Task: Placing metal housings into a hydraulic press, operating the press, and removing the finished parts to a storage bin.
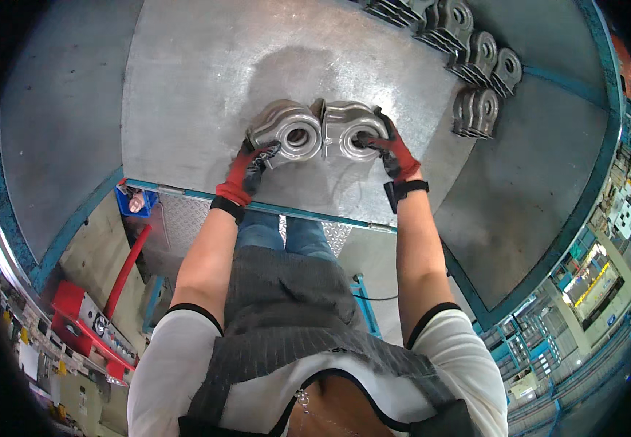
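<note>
Two stacks of nested, stamped metal brackets with round holes stand side by side on the metal tabletop (184, 87), touching or nearly so. My left hand (248, 173), in a red and black glove, is closed on the outer left side of the left bracket stack (275, 120). Gloved the same way, my right hand (395, 151) grips the outer right side of the right bracket stack (343, 120), its thumb at the hole. Some fingertips of both hands are hidden behind the metal.
More bracket stacks (475, 113) stand along the table's far right. A blue-green edge (293, 211) runs along the table front, close to my legs. At lower left are a blue bin (137, 202) and a red machine part (86, 320) with a red bar (127, 271).
</note>
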The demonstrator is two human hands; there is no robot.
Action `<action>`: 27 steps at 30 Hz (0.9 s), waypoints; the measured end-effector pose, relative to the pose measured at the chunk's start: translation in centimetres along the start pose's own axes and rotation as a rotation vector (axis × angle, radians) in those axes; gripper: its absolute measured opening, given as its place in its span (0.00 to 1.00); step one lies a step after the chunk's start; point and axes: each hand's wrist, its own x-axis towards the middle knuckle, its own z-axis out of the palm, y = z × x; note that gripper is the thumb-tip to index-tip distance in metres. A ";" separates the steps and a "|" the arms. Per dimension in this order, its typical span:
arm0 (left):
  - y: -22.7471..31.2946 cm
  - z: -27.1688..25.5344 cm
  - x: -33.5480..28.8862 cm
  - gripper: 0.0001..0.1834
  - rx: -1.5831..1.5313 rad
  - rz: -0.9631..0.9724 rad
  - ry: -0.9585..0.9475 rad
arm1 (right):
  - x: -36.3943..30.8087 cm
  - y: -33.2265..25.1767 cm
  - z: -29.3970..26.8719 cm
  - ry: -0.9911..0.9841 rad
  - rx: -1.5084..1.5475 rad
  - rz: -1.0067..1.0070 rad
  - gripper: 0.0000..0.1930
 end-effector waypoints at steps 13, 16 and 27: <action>-1.4 -3.6 -0.3 0.19 -0.655 -0.249 0.015 | -4.4 3.2 6.7 0.122 -0.111 -0.154 0.27; -1.4 -2.5 -0.2 0.20 -0.226 -0.045 0.006 | -4.5 5.4 5.4 0.081 0.166 0.093 0.22; -3.4 -3.3 2.9 0.21 -1.070 -0.227 0.016 | -3.8 7.2 10.6 0.102 0.871 0.057 0.24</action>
